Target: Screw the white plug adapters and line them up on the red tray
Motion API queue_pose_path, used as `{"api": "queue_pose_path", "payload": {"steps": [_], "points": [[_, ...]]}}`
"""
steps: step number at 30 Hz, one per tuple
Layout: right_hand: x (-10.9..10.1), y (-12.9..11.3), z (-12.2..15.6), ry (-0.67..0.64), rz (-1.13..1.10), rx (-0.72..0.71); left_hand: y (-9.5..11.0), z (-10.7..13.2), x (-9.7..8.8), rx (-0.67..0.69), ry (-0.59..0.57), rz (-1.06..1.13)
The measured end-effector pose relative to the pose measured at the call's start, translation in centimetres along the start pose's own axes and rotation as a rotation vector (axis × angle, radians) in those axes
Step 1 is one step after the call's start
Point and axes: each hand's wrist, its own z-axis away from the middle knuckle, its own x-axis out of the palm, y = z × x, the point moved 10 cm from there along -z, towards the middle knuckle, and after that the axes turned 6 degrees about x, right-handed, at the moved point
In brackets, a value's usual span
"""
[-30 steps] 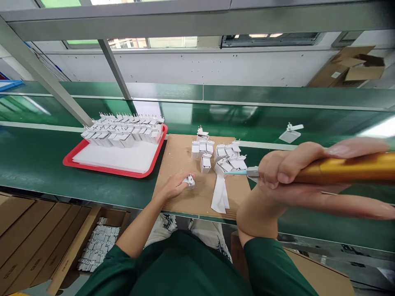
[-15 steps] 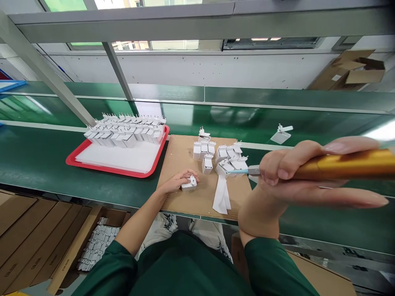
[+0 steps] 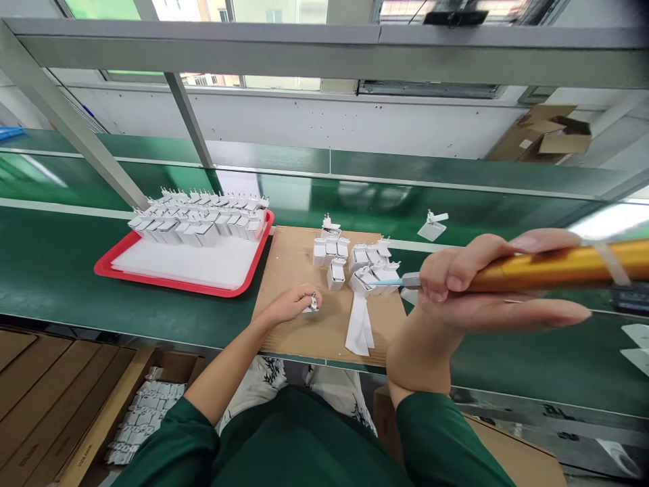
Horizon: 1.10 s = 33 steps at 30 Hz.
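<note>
My left hand [image 3: 289, 302] rests on a brown cardboard sheet [image 3: 299, 331] with its fingers curled round a small white plug adapter [image 3: 311, 304]. My right hand [image 3: 471, 284], raised close to the camera, grips a gold-coloured tool [image 3: 552, 265] whose metal tip and blue nozzle point left at a cluster of white adapters [image 3: 355, 260] standing on the cardboard. Strips of white film [image 3: 359, 326] lie on the cardboard in front of the cluster.
A red tray [image 3: 167, 281] with a white liner holds several rows of white adapters [image 3: 200, 218] at the left on the green belt. One adapter on a white card [image 3: 433, 226] lies on the belt. Cardboard boxes [image 3: 76, 406] with more adapters stand below the bench.
My left hand has drawn the adapter in and closed more tightly over it. The loose adapter on its card has travelled left along the belt. The right hand with the tool has barely moved.
</note>
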Motion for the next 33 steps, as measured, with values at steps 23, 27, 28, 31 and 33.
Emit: {"api": "queue_pose_path", "payload": {"steps": [23, 27, 28, 31, 33], "points": [[-2.4, 0.9, 1.5, 0.157, 0.097, 0.015, -0.7, 1.3, -0.5, 0.023, 0.061, 0.151], [-2.5, 0.8, 1.4, 0.166, 0.103, 0.015, 0.8, 2.1, -1.2, 0.113, 0.229, -0.063], [-2.5, 0.7, 1.4, 0.162, 0.099, 0.007, 1.0, 2.4, -1.2, 0.114, 0.255, -0.118], [-2.3, 0.6, 1.3, 0.165, 0.089, 0.018, 1.3, 3.0, -0.9, 0.083, 0.248, -0.196], [-2.3, 0.7, 1.4, 0.189, 0.091, 0.04, 1.6, 3.1, -0.7, 0.09, 0.198, -0.198]]}}
